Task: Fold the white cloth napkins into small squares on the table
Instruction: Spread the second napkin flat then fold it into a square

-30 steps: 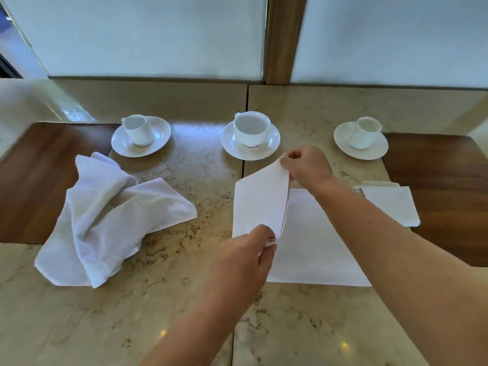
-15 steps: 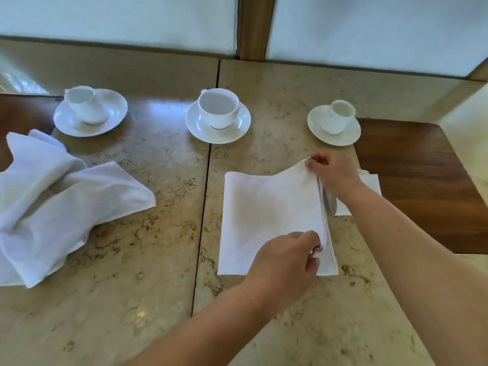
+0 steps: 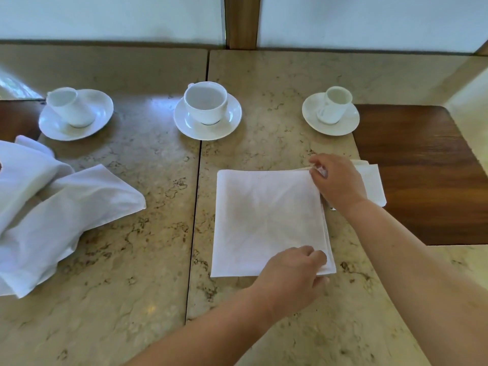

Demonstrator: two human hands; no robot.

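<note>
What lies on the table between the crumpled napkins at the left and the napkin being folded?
Nothing: in the head view, only bare marble table with its dark seam separates the crumpled napkins from the folded napkin.

Only one view on my feed: head-worn wide-angle camera, above the near edge of the marble table (image 3: 264, 75), facing forward and steeply down. Both forearms enter from the bottom and right edges. It sits close; the folded napkin (image 3: 266, 220) fills the centre and three cups on saucers (image 3: 208, 118) run across the upper third. The wall and wooden post (image 3: 241, 21) close the top. Straight edges bow toward the frame borders. No second view, so nothing overlaps.
</note>
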